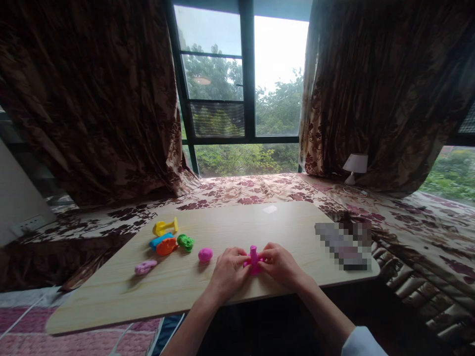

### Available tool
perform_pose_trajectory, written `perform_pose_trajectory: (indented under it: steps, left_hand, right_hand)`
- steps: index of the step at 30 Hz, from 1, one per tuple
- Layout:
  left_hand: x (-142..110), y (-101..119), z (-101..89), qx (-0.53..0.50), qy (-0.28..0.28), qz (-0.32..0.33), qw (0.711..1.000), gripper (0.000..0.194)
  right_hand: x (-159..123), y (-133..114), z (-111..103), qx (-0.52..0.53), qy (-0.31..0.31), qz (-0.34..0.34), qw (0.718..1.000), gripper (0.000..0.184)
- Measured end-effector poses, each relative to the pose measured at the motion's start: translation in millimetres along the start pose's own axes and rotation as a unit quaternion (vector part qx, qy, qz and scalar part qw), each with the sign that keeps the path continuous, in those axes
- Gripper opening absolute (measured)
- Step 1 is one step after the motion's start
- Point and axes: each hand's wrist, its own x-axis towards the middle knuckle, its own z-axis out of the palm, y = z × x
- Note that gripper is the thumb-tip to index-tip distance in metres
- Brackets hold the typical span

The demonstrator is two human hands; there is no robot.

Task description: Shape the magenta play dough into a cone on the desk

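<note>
A bright magenta piece [254,257] stands upright near the table's front edge. It has a narrow post on top and a wider lower part, and it looks like modelling clay or plastic. My left hand [230,269] pinches it from the left with thumb and fingertips. From the other side, the fingers of my right hand [279,266] close on its right edge. My fingers partly cover its lower part. To the left of my left hand lies a rounded pink clay lump [205,255].
Farther left on the wooden table [111,296] are a green clay lump [185,242], an orange lump [166,246], a blue piece [158,241], a yellow piece [165,227] and a pale pink lump [146,267]. A pixelated dark object [341,247] lies at the right. A small lamp [355,164] stands behind.
</note>
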Motion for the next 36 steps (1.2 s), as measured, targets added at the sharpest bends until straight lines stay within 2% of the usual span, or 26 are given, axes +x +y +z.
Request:
perform_pose_trajectory:
  steps: [5,8,13,24,31,36]
  left_hand:
    - [1,0,7.1,0.001,0.012,-0.019,1.000,0.021]
    - [-1,2,2.0,0.002,0.022,-0.018,1.000,0.020]
    - [-3,6,-5.5,-0.002,0.046,-0.018,0.999,0.025]
    - [4,16,7.0,-0.001,0.014,-0.015,1.000,0.023]
    - [0,17,8.7,0.019,0.020,-0.021,0.999,0.022]
    - [-2,19,10.9,0.009,0.013,-0.016,1.000,0.021]
  right_hand:
    - [1,2,2,0.001,-0.001,0.004,1.000,0.014]
    - [0,0,-6,0.006,-0.008,-0.008,1.000,0.015]
    - [2,0,-18,0.023,-0.003,-0.024,0.999,0.028]
    - [1,6,-5,0.066,-0.034,-0.023,0.997,0.022]
    - [0,2,-12,0.097,-0.046,-0.021,0.994,0.015]
    - [2,0,-13,0.119,-0.045,-0.008,0.992,0.030]
